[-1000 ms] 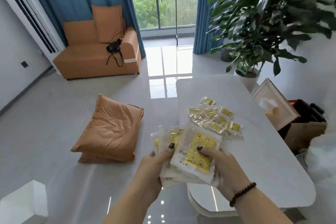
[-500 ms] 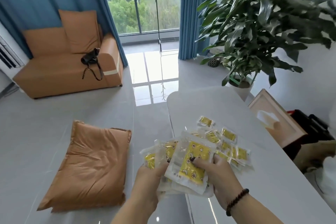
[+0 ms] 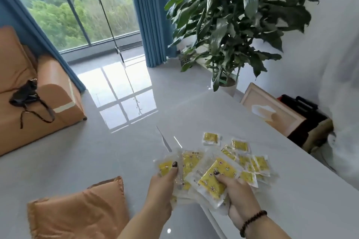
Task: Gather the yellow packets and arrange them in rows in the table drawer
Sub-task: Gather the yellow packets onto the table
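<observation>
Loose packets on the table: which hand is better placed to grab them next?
Right. The right hand sits over the table, directly beside the loose packets, pinching just the top packet. The left hand is off the table's edge, on the far side of the held stack it grips.

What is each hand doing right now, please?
Left hand: grips a fan of yellow packets.
Right hand: pinches one large yellow packet at the front of that fan.
</observation>
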`<state>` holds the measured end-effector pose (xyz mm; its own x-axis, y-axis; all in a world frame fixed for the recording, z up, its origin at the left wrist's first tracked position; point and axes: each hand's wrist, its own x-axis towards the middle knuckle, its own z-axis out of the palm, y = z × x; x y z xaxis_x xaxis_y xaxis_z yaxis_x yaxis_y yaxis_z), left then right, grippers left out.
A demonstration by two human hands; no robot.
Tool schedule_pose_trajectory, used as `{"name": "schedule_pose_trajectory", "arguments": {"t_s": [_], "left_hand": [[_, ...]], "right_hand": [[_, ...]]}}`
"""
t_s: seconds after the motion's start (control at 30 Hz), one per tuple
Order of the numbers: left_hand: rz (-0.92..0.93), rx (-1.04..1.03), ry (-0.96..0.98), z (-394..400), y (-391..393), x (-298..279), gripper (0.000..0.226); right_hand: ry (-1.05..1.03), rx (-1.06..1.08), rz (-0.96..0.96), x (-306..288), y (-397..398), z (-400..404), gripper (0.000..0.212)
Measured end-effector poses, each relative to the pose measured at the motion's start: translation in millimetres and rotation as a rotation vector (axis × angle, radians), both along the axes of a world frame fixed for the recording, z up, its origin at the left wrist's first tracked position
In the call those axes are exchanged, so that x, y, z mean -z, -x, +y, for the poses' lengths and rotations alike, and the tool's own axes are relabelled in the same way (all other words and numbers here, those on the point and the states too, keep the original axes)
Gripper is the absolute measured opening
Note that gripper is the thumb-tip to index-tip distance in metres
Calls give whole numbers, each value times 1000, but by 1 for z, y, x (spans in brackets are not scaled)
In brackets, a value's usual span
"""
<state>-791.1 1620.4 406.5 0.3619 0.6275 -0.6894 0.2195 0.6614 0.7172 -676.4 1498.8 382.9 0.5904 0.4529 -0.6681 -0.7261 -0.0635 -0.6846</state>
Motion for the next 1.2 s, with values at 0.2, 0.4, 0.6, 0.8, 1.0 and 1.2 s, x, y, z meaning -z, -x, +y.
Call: {"name": "schedule_pose_trajectory", "arguments": {"t_s": [0.2,0.4,0.6,0.8,1.0,1.2], "left_hand": [[75,120,35,50,-67,26,18],[194,132,16,99,-131,70,14],[357,130,48,147,-172,127,21],[473,237,5,190,-229,216,17],[458,506,65,227,-278,331,19],[255,549,132,242,-323,395,16]], "right_hand": [[129,370,52,33,-42,18,25],[251,571,148,81,-109,34,26],[399,681,239,149,-153,78,50],[382,769,424,243,-182,127,40],[284,1005,493,342,-188,167,28],[224,1143,479,392,-209,197,16]]}}
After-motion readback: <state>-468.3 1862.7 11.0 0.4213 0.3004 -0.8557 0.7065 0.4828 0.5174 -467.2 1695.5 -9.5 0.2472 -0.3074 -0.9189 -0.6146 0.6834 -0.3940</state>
